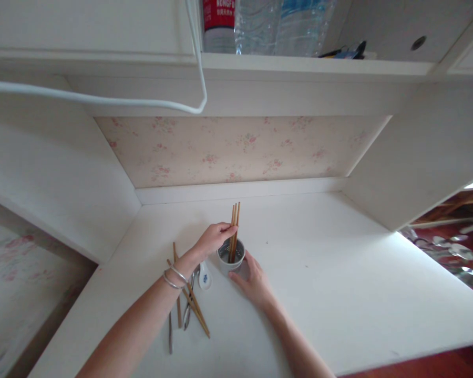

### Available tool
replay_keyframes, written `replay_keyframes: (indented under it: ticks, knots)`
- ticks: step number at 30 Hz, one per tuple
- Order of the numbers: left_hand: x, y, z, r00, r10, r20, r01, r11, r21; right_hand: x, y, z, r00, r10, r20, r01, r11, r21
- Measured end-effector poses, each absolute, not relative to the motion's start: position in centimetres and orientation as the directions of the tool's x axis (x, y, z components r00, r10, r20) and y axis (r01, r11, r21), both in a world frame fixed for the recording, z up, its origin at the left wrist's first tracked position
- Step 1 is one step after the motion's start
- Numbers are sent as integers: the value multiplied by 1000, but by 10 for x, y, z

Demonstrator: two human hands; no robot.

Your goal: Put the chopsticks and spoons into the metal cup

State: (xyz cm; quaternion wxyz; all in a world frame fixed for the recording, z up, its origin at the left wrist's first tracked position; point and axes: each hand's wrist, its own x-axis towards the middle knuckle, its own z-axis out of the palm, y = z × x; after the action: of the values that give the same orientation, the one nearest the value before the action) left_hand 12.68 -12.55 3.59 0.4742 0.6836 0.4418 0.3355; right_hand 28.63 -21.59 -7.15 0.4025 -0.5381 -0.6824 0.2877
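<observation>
My left hand (216, 239) is closed around several wooden chopsticks (235, 233), whose lower ends stand inside a round cup-like holder (225, 266). Against the right side of that holder rests my right hand (253, 278), thumb and fingers curved around its wall. Loose chopsticks (197, 310) lie crossed on the white tabletop, partly under my left forearm. Beside them are a white ceramic spoon (205, 277) with a blue mark and a metal spoon (187, 316). A thin metal utensil (171, 336) lies further left, its upper part hidden by the forearm.
The white tabletop (319, 273) is enclosed by side panels and a floral back wall (240, 149). Overhead, a shelf (315, 64) holds plastic bottles (260, 26). A white cable (142, 102) hangs in front at upper left. Shiny items (457, 252) sit beyond the right edge.
</observation>
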Motion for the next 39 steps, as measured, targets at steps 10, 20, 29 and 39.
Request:
replay_keyframes:
  ticks: [10,20,29,39]
  knots:
    - [128,-133,31,408,912,46,190,-134,973,286,-215,-74,-102,966,240,489,258,-833]
    - [90,-191,10,-35,999,40,247,-30,969,287,-216,-80,-78,969,235,524,240,-817]
    - [79,-267,-17,140,975,-175,171,150,974,287,-222,-79,-13,960,281,402,262,-877]
    - [9,-278,-34,-179,969,-172,270,217,938,246,-280,-24,-72,977,201,494,210,-844]
